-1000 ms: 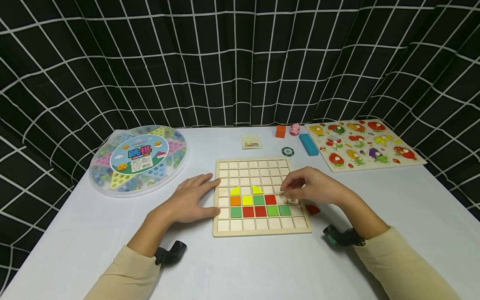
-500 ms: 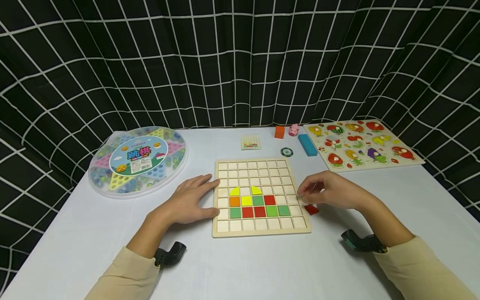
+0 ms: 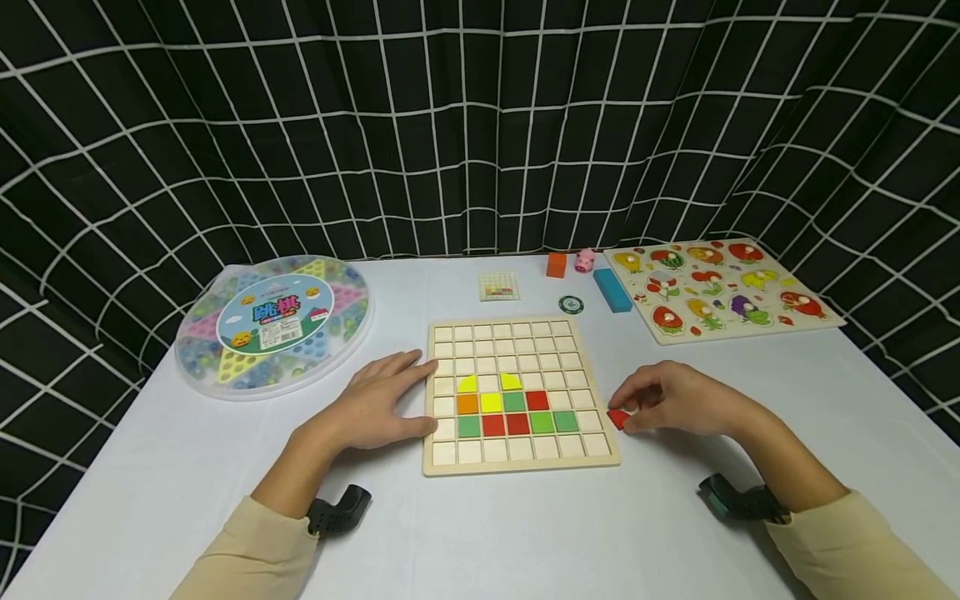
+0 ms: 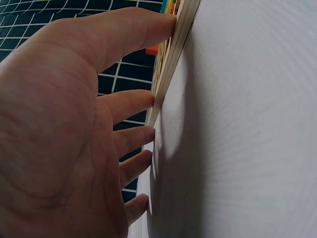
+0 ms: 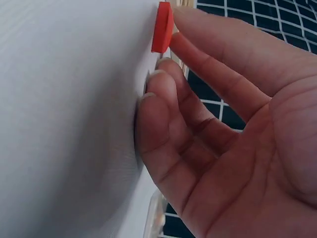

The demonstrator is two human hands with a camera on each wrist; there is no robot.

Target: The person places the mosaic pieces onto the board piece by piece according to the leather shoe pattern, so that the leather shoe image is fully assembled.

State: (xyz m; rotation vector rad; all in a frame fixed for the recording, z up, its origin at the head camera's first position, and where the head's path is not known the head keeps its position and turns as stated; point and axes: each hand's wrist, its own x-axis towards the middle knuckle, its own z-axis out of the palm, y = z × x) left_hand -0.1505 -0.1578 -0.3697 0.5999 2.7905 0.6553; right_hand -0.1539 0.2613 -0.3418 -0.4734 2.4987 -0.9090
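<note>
A square wooden grid board (image 3: 517,468) lies in the middle of the table. On its lower rows sit coloured tiles: an orange tile (image 3: 467,403), a yellow tile (image 3: 491,402), two yellow round-edged tiles, and several red and green ones. My left hand (image 3: 375,408) rests at the board's left side, fingers spread; in the left wrist view the thumb and index fingertip touch the board's edge. Just off the right edge, my right hand (image 3: 686,404) pinches a red tile (image 5: 162,27) with one curved side between thumb and index finger. The other fingers curl loosely below it.
A round marble game box (image 3: 273,325) stands at the left. Behind the board are a small pattern card (image 3: 498,286), a green-and-white chip (image 3: 571,305), an orange block (image 3: 556,265), a pink pig (image 3: 584,260) and a blue block (image 3: 612,290). A fruit puzzle board (image 3: 720,292) lies back right.
My right hand has moved from over the board's right columns, out past its edge and toward me, onto the red tile. My left hand has stayed at the board's left edge.
</note>
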